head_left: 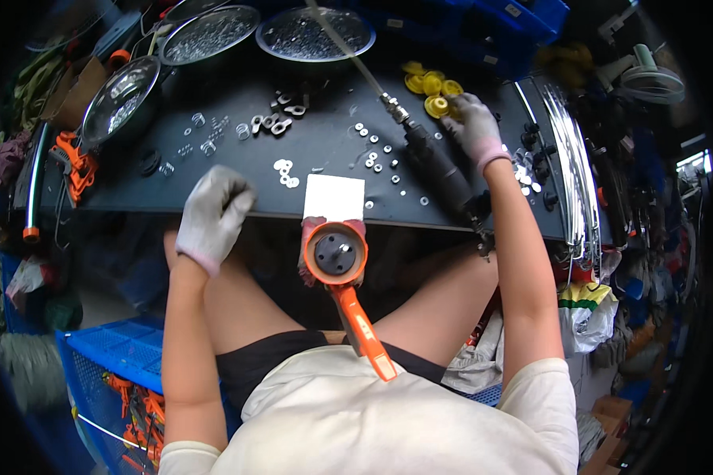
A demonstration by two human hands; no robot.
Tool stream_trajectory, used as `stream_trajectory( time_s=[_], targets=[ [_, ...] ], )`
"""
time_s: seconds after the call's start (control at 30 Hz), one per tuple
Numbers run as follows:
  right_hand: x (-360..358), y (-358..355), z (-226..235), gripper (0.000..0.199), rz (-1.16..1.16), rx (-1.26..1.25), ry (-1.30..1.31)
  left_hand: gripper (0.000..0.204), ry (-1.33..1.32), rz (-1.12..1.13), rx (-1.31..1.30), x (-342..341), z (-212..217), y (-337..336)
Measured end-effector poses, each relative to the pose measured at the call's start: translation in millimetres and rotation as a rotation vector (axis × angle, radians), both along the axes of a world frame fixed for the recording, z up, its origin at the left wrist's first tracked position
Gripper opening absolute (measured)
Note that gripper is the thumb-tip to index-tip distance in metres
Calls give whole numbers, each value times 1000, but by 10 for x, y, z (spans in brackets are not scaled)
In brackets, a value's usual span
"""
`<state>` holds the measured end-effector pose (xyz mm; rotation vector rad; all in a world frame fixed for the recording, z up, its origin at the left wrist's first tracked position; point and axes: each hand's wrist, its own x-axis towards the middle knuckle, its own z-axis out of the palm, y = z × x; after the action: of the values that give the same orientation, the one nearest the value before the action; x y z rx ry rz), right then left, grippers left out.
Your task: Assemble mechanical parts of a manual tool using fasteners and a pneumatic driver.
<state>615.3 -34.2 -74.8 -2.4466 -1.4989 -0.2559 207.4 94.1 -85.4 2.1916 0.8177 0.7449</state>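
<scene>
My left hand (216, 214), in a pale glove, hovers by the table's front edge. Its fingers are curled together, and anything inside them is hidden. At the back right, my gloved right hand (477, 127) bends its fingers around a yellow plastic cap at the edge of a small pile of yellow caps (432, 84). Between my knees an orange tool body (337, 253) with a round black inner disc sits at a holder with a white block (334, 198). Its orange handle (364, 336) points down toward me.
A black pneumatic driver (438, 168) hangs on a hose over the table. Metal bowls of small parts (317, 57) stand at the back. Springs (207, 147), white washers (285, 172) and metal fittings (277, 123) lie scattered. Long metal rods (570, 174) are stacked at right; a blue crate (119, 348) stands lower left.
</scene>
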Motion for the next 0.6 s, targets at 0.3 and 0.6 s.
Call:
stream_trajectory(
  time_s=[0.3, 0.6],
  targets=[
    [-93, 94, -25, 46, 197, 28, 8, 8, -257, -170, -107, 360, 485, -935],
    [-825, -177, 660, 29, 142, 454, 656, 21, -336, -305, 721, 297, 302, -732]
  ],
)
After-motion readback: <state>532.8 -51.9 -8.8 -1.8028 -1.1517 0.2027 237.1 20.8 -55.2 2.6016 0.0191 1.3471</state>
